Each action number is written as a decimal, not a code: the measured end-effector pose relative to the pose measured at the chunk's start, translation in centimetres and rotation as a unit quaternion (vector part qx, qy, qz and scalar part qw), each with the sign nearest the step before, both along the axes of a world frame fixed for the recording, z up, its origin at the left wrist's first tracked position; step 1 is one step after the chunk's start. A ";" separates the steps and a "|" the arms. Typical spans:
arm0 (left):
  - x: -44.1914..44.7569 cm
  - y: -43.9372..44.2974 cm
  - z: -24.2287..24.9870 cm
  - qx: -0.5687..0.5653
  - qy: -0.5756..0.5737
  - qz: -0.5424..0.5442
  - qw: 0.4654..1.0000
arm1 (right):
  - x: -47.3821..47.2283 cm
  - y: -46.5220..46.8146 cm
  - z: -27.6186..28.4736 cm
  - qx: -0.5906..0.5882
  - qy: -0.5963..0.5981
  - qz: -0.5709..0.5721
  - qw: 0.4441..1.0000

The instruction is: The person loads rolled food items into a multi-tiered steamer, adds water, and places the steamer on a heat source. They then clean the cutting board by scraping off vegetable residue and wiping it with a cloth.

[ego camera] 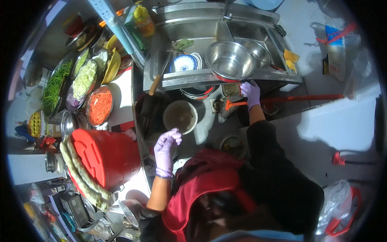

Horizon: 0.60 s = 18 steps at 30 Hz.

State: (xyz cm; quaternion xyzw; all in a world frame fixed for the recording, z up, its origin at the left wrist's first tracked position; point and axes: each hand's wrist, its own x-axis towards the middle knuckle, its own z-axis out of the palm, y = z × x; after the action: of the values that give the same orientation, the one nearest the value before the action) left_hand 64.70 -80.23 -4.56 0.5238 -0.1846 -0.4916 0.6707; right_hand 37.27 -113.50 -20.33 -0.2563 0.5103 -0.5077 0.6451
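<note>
My left hand [165, 148], in a thin purple glove, hovers near a round white bucket [180, 117] on the floor, its fingers loosely bent and nothing visible in them. My right hand [251, 92], gloved the same way, is at the front edge of the steel sink [187, 79], just below a large steel bowl [231, 62] with a red basin under it. A container [231, 90] is beside its fingers; whether they grip it or the sink's edge cannot be told. Blue-and-white plates [184, 63] and a steel strainer [257, 54] are in the sink.
Bowls of shredded carrot [99, 105], chopped pale vegetable [85, 79] and greens [57, 86] stand on the left counter, near a red lidded bucket [112, 157]. A wooden-handled tool [154, 85] leans on the sink. An orange-red pole [296, 98] crosses right of my right hand.
</note>
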 end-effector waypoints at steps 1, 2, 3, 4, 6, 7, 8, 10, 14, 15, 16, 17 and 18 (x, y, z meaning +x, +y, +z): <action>0.2 -1.8 -0.7 0.022 -0.021 0.007 1.000 | -0.1 -0.4 0.2 0.016 0.022 -0.004 1.000; 0.4 -3.4 -1.1 0.018 -0.013 0.005 1.000 | 0.1 -0.9 0.8 0.029 0.062 -0.032 0.997; 0.7 -5.3 -1.5 0.019 -0.003 0.008 1.000 | 0.3 -1.6 1.7 0.074 0.077 -0.048 0.993; 0.8 -7.4 -1.8 0.013 -0.027 0.035 0.999 | 0.5 -2.5 2.9 0.069 0.083 -0.095 0.990; 2.1 -11.3 -2.3 0.026 -0.106 -0.002 0.994 | 2.1 -5.3 5.1 -0.149 0.251 -0.130 0.947; 2.5 -13.4 -2.6 0.035 -0.150 -0.011 0.988 | 3.1 -7.2 6.1 -0.272 0.401 -0.097 0.869; 3.0 -15.9 -3.1 -0.034 -0.380 -0.042 0.923 | 4.2 -8.2 6.4 -0.244 0.497 -0.013 0.833; 3.3 -19.3 -4.2 -0.062 -0.461 -0.094 0.880 | 6.6 -10.9 6.3 -0.187 0.618 0.089 0.758; 2.9 -23.9 -6.9 -0.081 -0.110 -0.092 0.986 | 6.9 -13.9 4.6 -0.029 0.576 0.097 0.811; 3.0 -24.9 -7.3 -0.075 -0.076 -0.074 0.992 | 6.6 -14.5 4.4 -0.091 0.557 0.117 0.817; 3.6 -26.1 -7.5 -0.044 -0.053 -0.063 0.996 | 6.5 -14.9 4.3 -0.119 0.544 0.125 0.821; 4.1 -27.6 -7.6 0.007 -0.027 -0.052 0.998 | 6.4 -15.4 4.6 -0.113 0.543 0.119 0.824; 5.0 -29.2 -7.5 0.068 0.022 -0.054 0.996 | 6.9 -15.8 4.9 -0.218 0.552 0.119 0.796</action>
State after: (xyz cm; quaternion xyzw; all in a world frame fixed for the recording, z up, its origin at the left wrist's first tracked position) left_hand 69.70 -109.48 -12.06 0.5465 -0.1637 -0.5503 0.6096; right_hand 44.14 -129.31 -15.41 -0.6858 0.6211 -0.2969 0.2363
